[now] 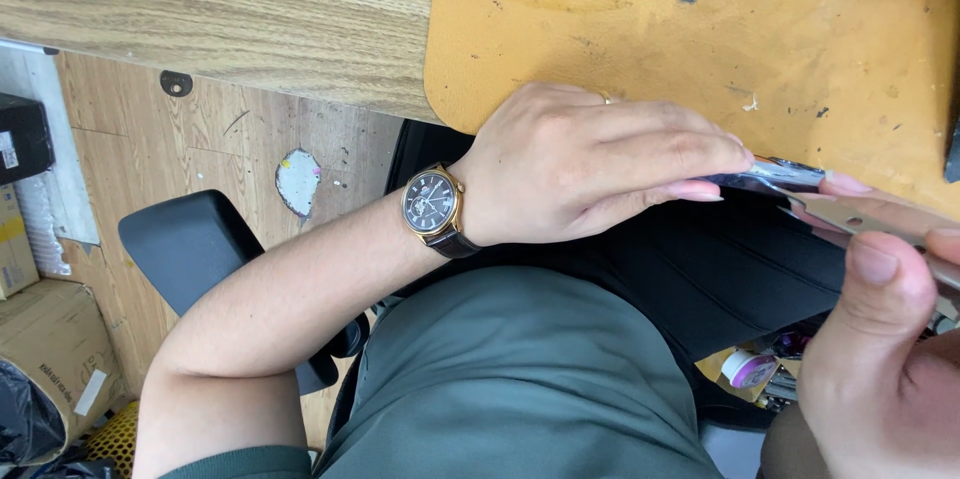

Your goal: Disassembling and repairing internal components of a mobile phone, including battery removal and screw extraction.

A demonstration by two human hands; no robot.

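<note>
The right hand (880,359) sits nearest, at the lower right corner of the view, its thumb raised and pressing against a thin, flat grey metal strip (860,217) that runs off the right edge. The rest of that hand is cut off, so only the thumb and the tips of two fingers beyond the strip can be seen closing on it. The left hand (590,164) reaches across from the left, palm down, fingers stretched long and held together, their tips pinching the end of a dark, glossy wrapped piece (775,177) that meets the strip; what that piece is cannot be made out. Both hands hold these things just off the near edge of the table, over the person's lap. The left wrist carries a gold-cased wristwatch (432,205) with a dark dial and dark strap, and the forearm bends back toward the grey-green shirt (510,379). Farther off, a worn orange work mat (650,19) covers the wooden table (250,9) at its right part.
</note>
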